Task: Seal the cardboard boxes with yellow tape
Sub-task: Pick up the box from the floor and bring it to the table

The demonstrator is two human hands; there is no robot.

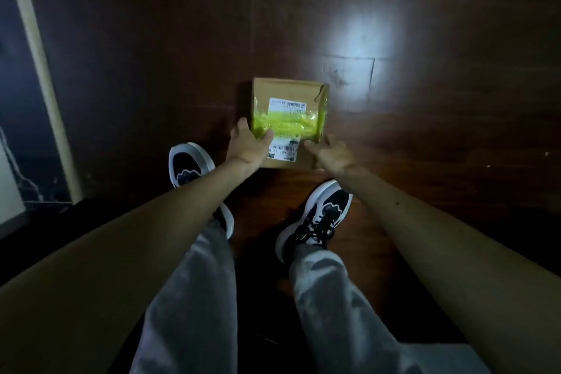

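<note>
A small cardboard box (285,89) lies on the dark wooden floor just ahead of my feet. A band of yellow tape (291,124) runs across its top, over a white shipping label (288,105). The box's far right corner looks torn. My left hand (247,147) is at the box's left edge, with the thumb on the taped top and the fingers fairly straight along the side. My right hand (332,153) touches the near right corner with its fingers spread.
My two dark and white shoes (188,165) (318,212) stand close behind the box. A pale door frame (39,70) runs along the left. A bright light patch (361,36) reflects on the wooden floor beyond the box.
</note>
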